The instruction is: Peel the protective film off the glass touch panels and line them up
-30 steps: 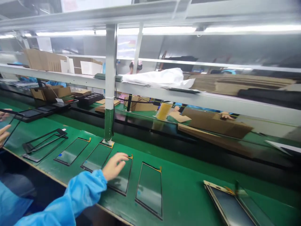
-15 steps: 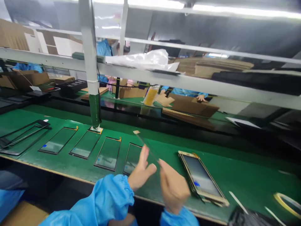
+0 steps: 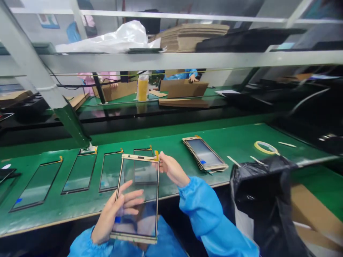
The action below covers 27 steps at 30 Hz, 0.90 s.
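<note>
Two hands on one gold-framed glass panel (image 3: 136, 196), which I have up in front of me, above the front edge of the green bench (image 3: 241, 142). Left hand (image 3: 115, 214): wide grip, fingers (image 3: 132, 198) spread across the pane, holding its lower left side. Right hand (image 3: 171, 169): narrow pinch on the upper right corner. Beyond the panel, four similar panels (image 3: 80, 173) lie flat in a row. To the right sit a stacked pile of panels (image 3: 205, 153), a roll of yellow tape (image 3: 265, 147) and a black plastic bag (image 3: 262, 200) at the bench edge.
</note>
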### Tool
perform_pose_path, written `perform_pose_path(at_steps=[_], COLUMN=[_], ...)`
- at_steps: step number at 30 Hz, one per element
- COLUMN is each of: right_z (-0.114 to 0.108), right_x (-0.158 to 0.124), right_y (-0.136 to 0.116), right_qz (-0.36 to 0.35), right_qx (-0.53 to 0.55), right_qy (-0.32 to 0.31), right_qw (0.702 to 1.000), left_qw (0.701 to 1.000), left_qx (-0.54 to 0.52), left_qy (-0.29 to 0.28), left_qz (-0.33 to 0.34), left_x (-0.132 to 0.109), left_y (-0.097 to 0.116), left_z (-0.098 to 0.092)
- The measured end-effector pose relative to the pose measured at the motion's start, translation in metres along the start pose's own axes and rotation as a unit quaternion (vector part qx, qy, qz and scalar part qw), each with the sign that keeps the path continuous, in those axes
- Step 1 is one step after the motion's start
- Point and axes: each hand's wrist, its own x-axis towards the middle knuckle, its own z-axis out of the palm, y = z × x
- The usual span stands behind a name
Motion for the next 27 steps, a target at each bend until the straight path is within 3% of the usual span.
perform_pose_path(at_steps=[3,5,12,15,17,19,24,27], right_z=[-0.002,0.000,-0.002,-0.002,0.002,0.011,0.034,0.040], right_x=[0.008,0.002,-0.021,-0.014,-0.007,-0.001,0.002,-0.003], right_y=[-0.005,-0.006,0.012,0.007,-0.007,-0.026,-0.059,-0.053], right_qz=[0.037,0.039,-0.004,-0.085,-0.186,-0.269,-0.333,-0.388], right_qx=[-0.004,-0.019,-0.102,-0.195,-0.305,-0.425,-0.649,-0.688], right_qy=[-0.106,-0.144,-0.127,-0.143,-0.169,-0.219,-0.322,-0.333], right_qw=[0.994,0.989,0.987,0.966,0.919,0.836,0.603,0.516], left_qw=[0.999,0.998,0.992,0.980,0.968,0.958,0.950,0.950], left_qx=[0.036,0.057,0.108,0.174,0.218,0.250,0.255,0.209], left_qy=[0.000,0.002,-0.034,-0.050,-0.059,-0.067,-0.086,-0.117], left_qz=[-0.023,-0.036,-0.055,-0.083,-0.107,-0.125,-0.158,-0.199], left_x=[-0.010,-0.014,-0.017,-0.021,-0.024,-0.026,-0.023,-0.015], left_y=[0.001,0.003,0.009,0.021,0.031,0.039,0.040,0.034], left_z=[-0.004,-0.006,-0.013,-0.017,-0.018,-0.017,-0.025,-0.033])
